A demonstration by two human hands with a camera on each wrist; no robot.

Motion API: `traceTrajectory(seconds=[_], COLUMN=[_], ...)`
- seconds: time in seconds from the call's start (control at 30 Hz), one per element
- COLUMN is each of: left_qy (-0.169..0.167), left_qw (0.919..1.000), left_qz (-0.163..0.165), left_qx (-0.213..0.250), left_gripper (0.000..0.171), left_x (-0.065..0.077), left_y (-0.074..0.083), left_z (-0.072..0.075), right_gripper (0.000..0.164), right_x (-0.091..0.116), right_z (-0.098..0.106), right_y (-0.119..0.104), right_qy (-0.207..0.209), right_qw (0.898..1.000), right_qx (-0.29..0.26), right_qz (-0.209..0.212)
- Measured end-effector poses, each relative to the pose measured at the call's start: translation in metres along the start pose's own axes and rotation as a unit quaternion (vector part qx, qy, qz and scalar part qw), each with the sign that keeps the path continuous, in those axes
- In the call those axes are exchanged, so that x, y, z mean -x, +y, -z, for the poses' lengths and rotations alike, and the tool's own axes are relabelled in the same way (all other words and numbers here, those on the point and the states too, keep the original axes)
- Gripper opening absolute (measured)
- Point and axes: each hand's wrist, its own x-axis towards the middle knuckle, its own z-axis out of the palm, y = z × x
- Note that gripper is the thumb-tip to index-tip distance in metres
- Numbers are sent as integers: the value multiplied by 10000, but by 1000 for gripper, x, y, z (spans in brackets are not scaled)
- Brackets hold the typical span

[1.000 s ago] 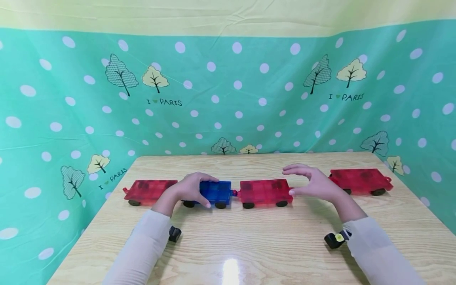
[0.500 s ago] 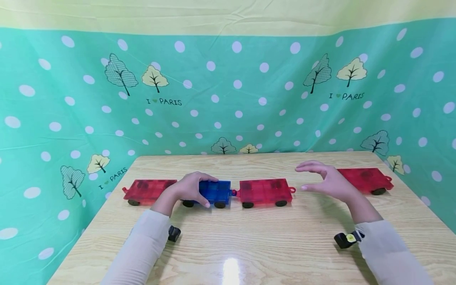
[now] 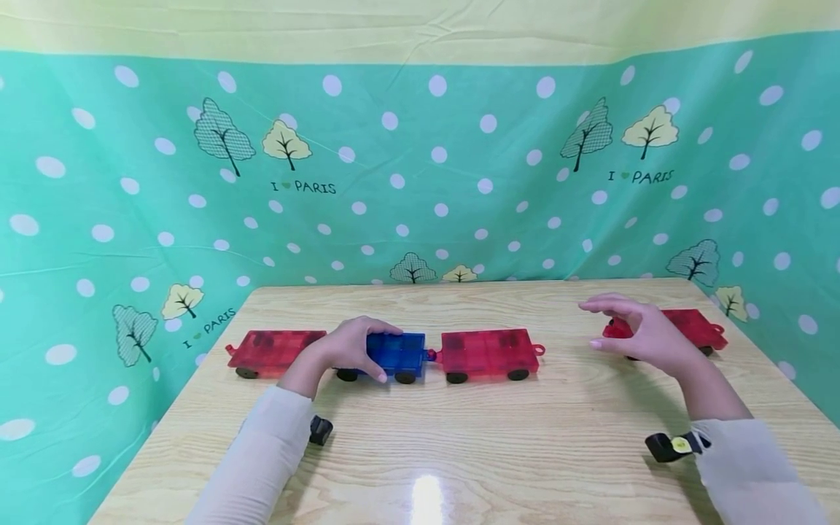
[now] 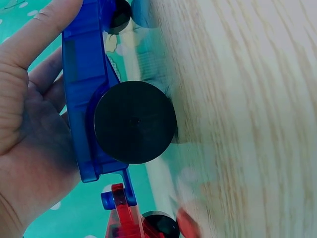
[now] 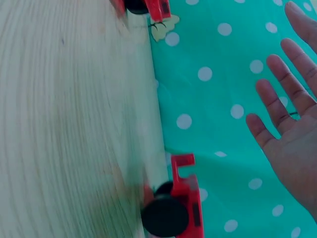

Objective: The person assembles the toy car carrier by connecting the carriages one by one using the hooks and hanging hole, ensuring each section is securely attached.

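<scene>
PARIS backdrop point(image 3: 459, 219), left grip point(image 3: 346, 345) on blue wagon point(image 3: 399, 351)

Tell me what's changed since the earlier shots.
The right hand moved rightward, away from the middle red car and over to the far-right red car, fingers spread and not gripping it. The left hand stayed on the blue car; the cars show no visible shift.
</scene>
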Motion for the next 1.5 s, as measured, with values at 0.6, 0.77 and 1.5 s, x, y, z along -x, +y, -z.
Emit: traceTrajectory(seconds=[0.6, 0.77, 1.5], left_qy=[-41, -74, -75], left_qw=[10000, 9999, 9998], left_qz=[-33, -73, -81], left_qx=[57, 119, 138], left_gripper=[81, 80, 80], left_x=[-1, -2, -1], left_y=[0, 1, -1], left_z=[1, 0, 0], right_gripper=[48, 49, 66], right_x=[30, 37, 37], right_z=[38, 50, 83], right_y=[18, 29, 66], right_qy=[911, 979, 167], right_qw=[9953, 9948, 9955], right_qx=[-240, -227, 260], right_qz=[200, 179, -893])
